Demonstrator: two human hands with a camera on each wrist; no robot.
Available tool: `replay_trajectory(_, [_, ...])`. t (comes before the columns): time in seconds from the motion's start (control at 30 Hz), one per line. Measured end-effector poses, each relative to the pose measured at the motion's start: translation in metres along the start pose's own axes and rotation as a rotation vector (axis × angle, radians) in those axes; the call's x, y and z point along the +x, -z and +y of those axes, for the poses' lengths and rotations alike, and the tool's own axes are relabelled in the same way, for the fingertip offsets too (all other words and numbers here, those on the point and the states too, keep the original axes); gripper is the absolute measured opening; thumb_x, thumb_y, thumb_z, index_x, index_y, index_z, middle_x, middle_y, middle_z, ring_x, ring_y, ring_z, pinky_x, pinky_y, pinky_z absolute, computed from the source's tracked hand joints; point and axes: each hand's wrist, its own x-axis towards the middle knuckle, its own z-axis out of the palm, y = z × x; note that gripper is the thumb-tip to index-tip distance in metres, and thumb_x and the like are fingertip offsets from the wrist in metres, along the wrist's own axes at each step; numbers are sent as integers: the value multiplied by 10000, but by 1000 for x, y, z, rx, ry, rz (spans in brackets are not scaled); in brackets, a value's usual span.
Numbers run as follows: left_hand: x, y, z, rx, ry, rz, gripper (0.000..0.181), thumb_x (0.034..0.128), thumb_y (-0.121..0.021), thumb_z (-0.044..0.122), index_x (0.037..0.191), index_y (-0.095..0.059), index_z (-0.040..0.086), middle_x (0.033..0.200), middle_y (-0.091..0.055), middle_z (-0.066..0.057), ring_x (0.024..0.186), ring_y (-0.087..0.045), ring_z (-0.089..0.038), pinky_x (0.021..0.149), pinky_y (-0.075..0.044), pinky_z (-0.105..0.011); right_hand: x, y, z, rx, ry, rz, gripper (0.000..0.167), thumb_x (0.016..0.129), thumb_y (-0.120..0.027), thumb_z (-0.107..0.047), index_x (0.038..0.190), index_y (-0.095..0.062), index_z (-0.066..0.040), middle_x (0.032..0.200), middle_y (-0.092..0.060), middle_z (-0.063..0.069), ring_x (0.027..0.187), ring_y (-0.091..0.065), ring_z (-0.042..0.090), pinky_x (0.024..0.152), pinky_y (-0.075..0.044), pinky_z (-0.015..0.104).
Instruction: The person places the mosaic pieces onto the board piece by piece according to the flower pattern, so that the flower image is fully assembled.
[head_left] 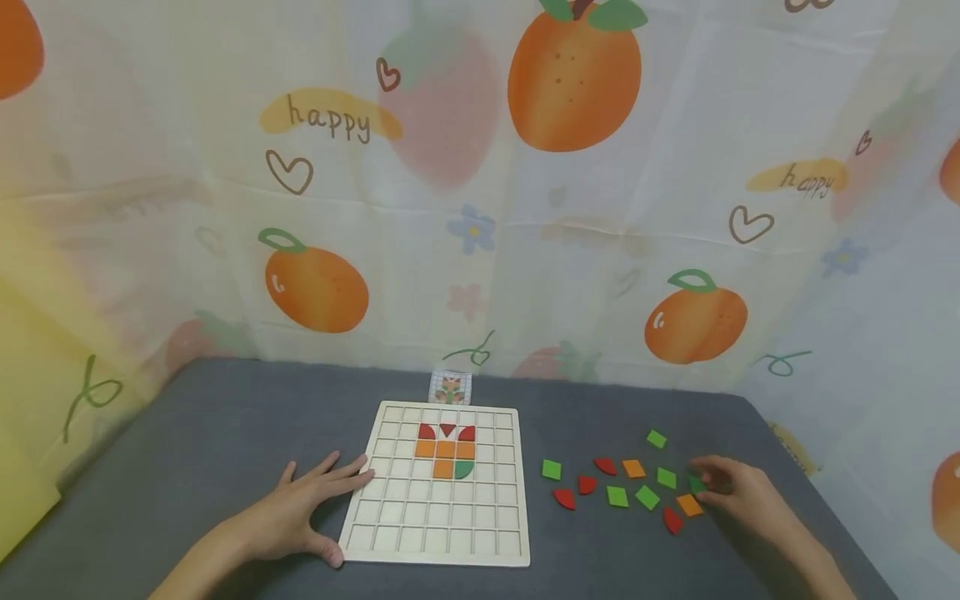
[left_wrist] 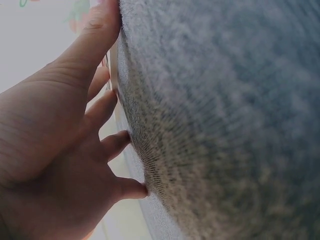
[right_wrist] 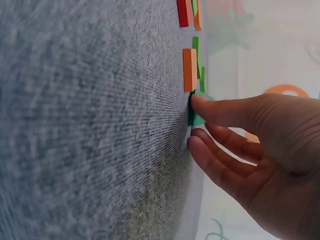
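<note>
A white gridded board [head_left: 408, 540] lies on the grey cloth. On it sit three red pieces, several orange squares [head_left: 445, 450] and a dark green quarter-circle [head_left: 464, 470]. My left hand [head_left: 300, 507] rests at the board's left edge, fingers spread, with fingertips on the rim and the thumb by the near corner. In the left wrist view the fingertips [left_wrist: 139, 189] touch the cloth and the board's side. At the right, my right hand [head_left: 750, 492] pinches a dark green tile [right_wrist: 200, 118] at the cloth; the fingers partly hide it.
Loose tiles are scattered right of the board: several light green squares [head_left: 617, 497], several red pieces [head_left: 565, 498] and orange squares [head_left: 689, 505]. A small pattern card [head_left: 451, 388] lies behind the board. A fruit-printed curtain [head_left: 465, 275] hangs behind the table.
</note>
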Motion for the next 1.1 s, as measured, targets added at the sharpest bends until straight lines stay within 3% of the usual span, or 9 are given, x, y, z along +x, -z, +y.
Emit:
replay_trajectory(0.13, [0, 1, 1, 3, 24, -11, 1050, 567, -840, 489, 1484, -447, 165, 1574, -317, -133, 1420, -134, -542, 932, 35, -819, 0, 0, -3, 0, 23, 13, 401, 743, -798, 0, 1125, -678, 21, 884, -651, 25, 805, -665, 184, 670, -560, 304])
replay_trajectory(0.33, [0, 0, 0, 9, -6, -4, 1047, 566, -831, 488, 1480, -450, 148, 1570, -316, -153, 1417, -135, -548, 926, 25, -820, 0, 0, -1, -3, 91, -10, 378, 755, -799, -29, 1110, -681, 18, 838, -632, -13, 716, -613, 41, 621, -528, 239])
replay_trajectory(0.63, [1, 0, 1, 15, 12, -11, 1052, 568, -838, 495, 1486, -444, 163, 1574, -318, -131, 1420, -139, -540, 931, 26, -821, 4, 4, -5, -44, 84, -20, 354, 788, -766, -31, 1131, -682, -11, 976, -712, 110, 813, -682, 225, 669, -558, 319])
replay_trajectory(0.9, [1, -1, 0, 8, 4, -9, 1044, 571, -837, 489, 1483, -448, 162, 1571, -319, -142, 1419, -137, -544, 929, 33, -819, 12, 7, -26, -34, 165, 23, 335, 800, -760, -34, 1128, -693, -25, 987, -721, 81, 798, -676, 164, 643, -536, 239])
replay_trajectory(1.1, [1, -1, 0, 12, 12, -10, 1049, 570, -837, 493, 1486, -444, 165, 1572, -320, -136, 1420, -138, -542, 926, 26, -824, 18, 3, -40, -11, 183, 50, 306, 821, -747, -32, 1121, -691, -7, 1023, -719, 143, 849, -698, 256, 664, -562, 288])
